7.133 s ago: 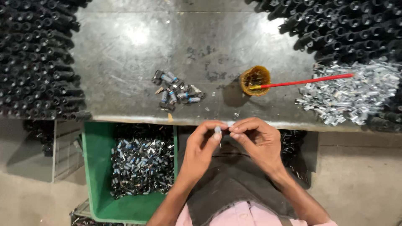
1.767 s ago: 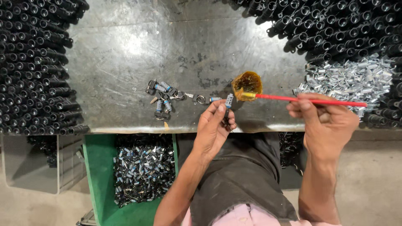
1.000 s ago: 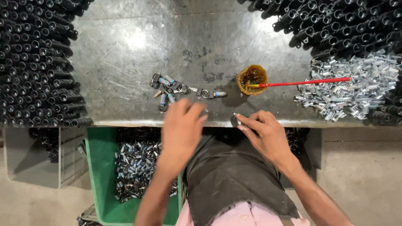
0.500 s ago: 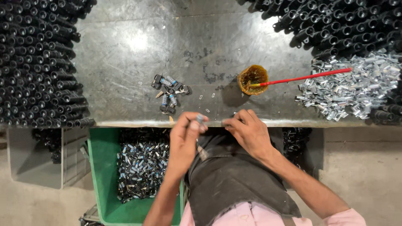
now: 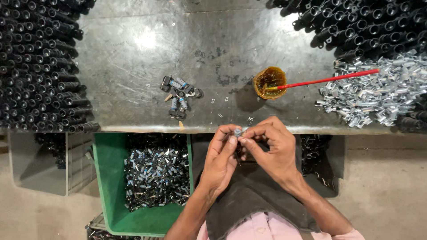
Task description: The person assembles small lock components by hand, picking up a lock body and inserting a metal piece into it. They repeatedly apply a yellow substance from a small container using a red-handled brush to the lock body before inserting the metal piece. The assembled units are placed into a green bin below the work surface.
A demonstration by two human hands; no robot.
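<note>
Metal cylinder part (image 5: 237, 132) pinched between fingertips of left hand (image 5: 221, 160) and right hand (image 5: 273, 149) | hands together | just off bench (image 5: 133, 53) front edge

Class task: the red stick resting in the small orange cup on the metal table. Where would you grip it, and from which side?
Grip the red stick by its bare far end, coming from the right above the silver pieces. Its other end sits in the orange cup, and the shaft slopes up clear of the table.
</note>
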